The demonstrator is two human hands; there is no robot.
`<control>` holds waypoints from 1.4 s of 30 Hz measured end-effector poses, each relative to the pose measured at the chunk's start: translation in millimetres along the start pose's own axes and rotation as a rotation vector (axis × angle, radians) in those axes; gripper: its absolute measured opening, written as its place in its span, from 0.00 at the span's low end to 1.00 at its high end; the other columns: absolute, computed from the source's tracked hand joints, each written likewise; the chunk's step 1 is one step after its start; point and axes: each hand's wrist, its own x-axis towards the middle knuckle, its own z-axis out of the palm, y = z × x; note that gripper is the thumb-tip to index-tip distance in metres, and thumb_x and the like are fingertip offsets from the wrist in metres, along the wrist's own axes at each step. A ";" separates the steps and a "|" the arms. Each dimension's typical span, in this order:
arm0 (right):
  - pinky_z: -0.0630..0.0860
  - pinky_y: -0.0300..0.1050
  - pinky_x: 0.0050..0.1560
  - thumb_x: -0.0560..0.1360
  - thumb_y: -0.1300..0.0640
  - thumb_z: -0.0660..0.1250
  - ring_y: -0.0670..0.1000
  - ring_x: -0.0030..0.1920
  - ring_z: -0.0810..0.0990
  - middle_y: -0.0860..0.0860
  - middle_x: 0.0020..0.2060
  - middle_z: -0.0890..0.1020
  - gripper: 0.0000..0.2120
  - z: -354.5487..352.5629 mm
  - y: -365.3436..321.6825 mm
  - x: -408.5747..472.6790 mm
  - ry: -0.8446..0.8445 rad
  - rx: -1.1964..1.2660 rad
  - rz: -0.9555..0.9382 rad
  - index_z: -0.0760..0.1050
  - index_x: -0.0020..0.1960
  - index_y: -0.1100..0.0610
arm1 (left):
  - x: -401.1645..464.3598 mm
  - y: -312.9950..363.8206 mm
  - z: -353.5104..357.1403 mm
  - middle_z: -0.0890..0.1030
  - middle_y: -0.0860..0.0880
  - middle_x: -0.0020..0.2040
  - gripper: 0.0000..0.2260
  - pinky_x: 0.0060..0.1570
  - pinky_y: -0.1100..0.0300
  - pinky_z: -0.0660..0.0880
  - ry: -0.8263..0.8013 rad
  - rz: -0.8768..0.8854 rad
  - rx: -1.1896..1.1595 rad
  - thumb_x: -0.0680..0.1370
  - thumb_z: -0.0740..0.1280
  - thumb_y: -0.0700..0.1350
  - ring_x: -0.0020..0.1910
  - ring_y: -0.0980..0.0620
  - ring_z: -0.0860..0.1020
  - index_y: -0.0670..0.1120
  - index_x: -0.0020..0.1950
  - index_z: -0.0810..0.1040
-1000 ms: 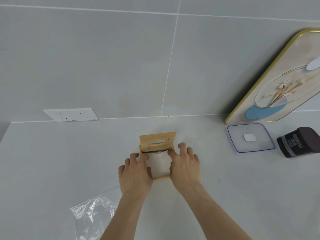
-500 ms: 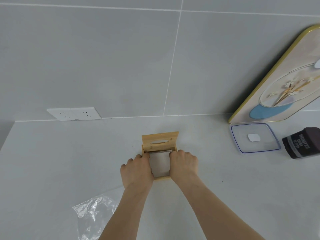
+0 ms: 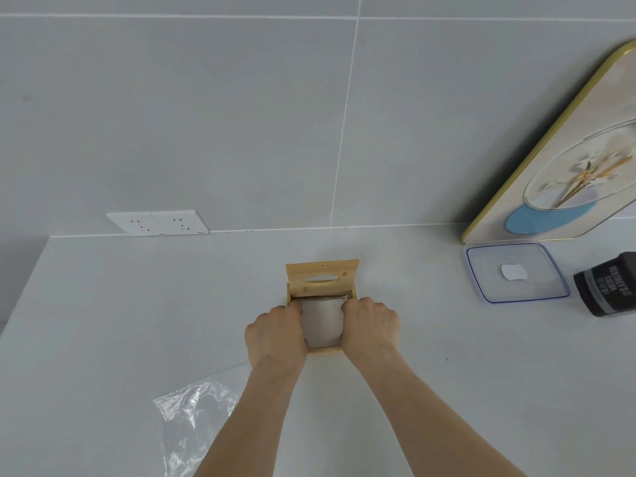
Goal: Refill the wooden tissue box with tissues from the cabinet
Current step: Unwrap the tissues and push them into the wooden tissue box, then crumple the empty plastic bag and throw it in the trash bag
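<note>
A small wooden tissue box point(image 3: 323, 350) stands on the pale counter in the middle of the head view. Its slotted lid point(image 3: 321, 277) is tipped up at the far side. A white stack of tissues point(image 3: 322, 321) fills the open box. My left hand point(image 3: 275, 333) presses on the stack's left edge, fingers curled down inside the box wall. My right hand point(image 3: 371, 325) does the same on the right edge. The fingertips of both hands are hidden inside the box.
Crumpled clear plastic wrap point(image 3: 192, 425) lies near the counter's front left. A clear square lid with a blue rim point(image 3: 516, 271) and a dark jar point(image 3: 611, 285) sit at the right. A gold-rimmed picture tray point(image 3: 568, 173) leans on the wall. A double socket point(image 3: 156, 222) is at the back left.
Both hands went from fingers spread flat over the tissues to curled along the stack's sides, and the tissues sit lower in the box. The view shifted slightly.
</note>
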 end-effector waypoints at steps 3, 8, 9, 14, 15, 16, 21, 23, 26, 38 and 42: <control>0.69 0.45 0.42 0.75 0.63 0.66 0.54 0.52 0.83 0.51 0.52 0.82 0.11 1.4 2.9 -2.7 -0.006 0.034 -0.008 0.79 0.56 0.53 | -2.9 1.9 0.1 0.82 0.51 0.53 0.17 0.41 0.56 0.68 0.011 -0.003 -0.028 0.77 0.64 0.42 0.50 0.46 0.81 0.54 0.65 0.75; 0.73 0.49 0.49 0.79 0.49 0.64 0.57 0.55 0.80 0.52 0.56 0.80 0.13 2.0 10.9 -22.4 0.193 0.190 -0.049 0.80 0.61 0.50 | -26.4 0.4 -9.2 0.80 0.51 0.60 0.15 0.45 0.56 0.69 0.120 0.019 -0.221 0.81 0.60 0.51 0.55 0.46 0.80 0.56 0.68 0.74; 0.75 0.51 0.50 0.78 0.49 0.66 0.58 0.54 0.81 0.52 0.56 0.81 0.13 1.3 11.3 -30.0 0.281 0.237 -0.053 0.81 0.60 0.50 | -34.9 -2.1 -11.9 0.80 0.52 0.60 0.14 0.45 0.56 0.70 0.188 0.019 -0.266 0.81 0.61 0.51 0.54 0.46 0.80 0.56 0.65 0.76; 0.80 0.51 0.41 0.70 0.57 0.75 0.56 0.42 0.83 0.50 0.47 0.84 0.06 4.7 8.3 -59.8 0.642 0.495 -0.077 0.84 0.47 0.52 | -54.2 -22.6 -12.4 0.82 0.53 0.50 0.05 0.44 0.50 0.77 0.426 -0.001 -0.498 0.79 0.66 0.49 0.44 0.46 0.81 0.51 0.54 0.76; 0.80 0.49 0.38 0.71 0.57 0.75 0.54 0.40 0.82 0.49 0.45 0.83 0.04 3.2 4.0 -71.2 0.669 0.538 -0.114 0.83 0.45 0.52 | -57.5 -31.7 -12.8 0.83 0.54 0.51 0.06 0.46 0.48 0.78 0.435 -0.021 -0.536 0.79 0.66 0.49 0.47 0.47 0.82 0.51 0.55 0.75; 0.79 0.48 0.35 0.72 0.57 0.74 0.53 0.38 0.82 0.47 0.42 0.82 0.02 3.8 -1.8 -82.7 0.678 0.580 -0.156 0.82 0.44 0.51 | -59.2 -42.0 -12.1 0.83 0.54 0.52 0.06 0.49 0.46 0.79 0.437 -0.040 -0.560 0.79 0.66 0.49 0.49 0.47 0.82 0.51 0.55 0.75; 0.80 0.44 0.47 0.77 0.42 0.68 0.46 0.46 0.83 0.41 0.49 0.81 0.09 31.5 -46.4 -121.3 0.202 0.729 -0.085 0.80 0.54 0.44 | -58.6 -105.2 3.9 0.82 0.51 0.62 0.13 0.60 0.46 0.76 0.310 -0.063 -0.571 0.80 0.65 0.49 0.61 0.46 0.79 0.50 0.64 0.74; 0.77 0.43 0.56 0.76 0.38 0.68 0.45 0.56 0.82 0.44 0.56 0.80 0.19 46.1 -61.9 -129.0 -0.005 0.750 0.025 0.78 0.63 0.44 | -58.5 -132.6 14.0 0.79 0.51 0.68 0.19 0.66 0.49 0.72 0.188 -0.044 -0.525 0.81 0.64 0.49 0.67 0.46 0.75 0.51 0.72 0.71; 0.73 0.42 0.61 0.74 0.35 0.70 0.49 0.64 0.78 0.48 0.62 0.77 0.27 62.9 -82.6 -141.1 -0.218 0.868 0.143 0.74 0.69 0.44 | -60.6 -169.5 31.8 0.71 0.51 0.76 0.28 0.74 0.51 0.65 -0.031 0.002 -0.395 0.81 0.62 0.52 0.76 0.47 0.66 0.53 0.80 0.60; 0.81 0.47 0.45 0.76 0.58 0.66 0.49 0.40 0.81 0.52 0.44 0.84 0.03 50.3 -142.2 -167.9 -0.113 1.257 0.233 0.77 0.45 0.57 | -92.5 -230.1 32.4 0.76 0.52 0.63 0.21 0.61 0.57 0.73 -0.163 0.030 -0.621 0.78 0.65 0.58 0.64 0.53 0.77 0.57 0.71 0.71; 0.81 0.39 0.41 0.78 0.58 0.67 0.51 0.48 0.86 0.51 0.50 0.88 0.03 4.3 -152.5 -173.6 -0.074 1.316 0.081 0.76 0.45 0.56 | -89.9 -238.1 0.4 0.80 0.52 0.56 0.12 0.50 0.56 0.75 -0.172 -0.026 -0.930 0.80 0.65 0.57 0.54 0.50 0.81 0.55 0.62 0.73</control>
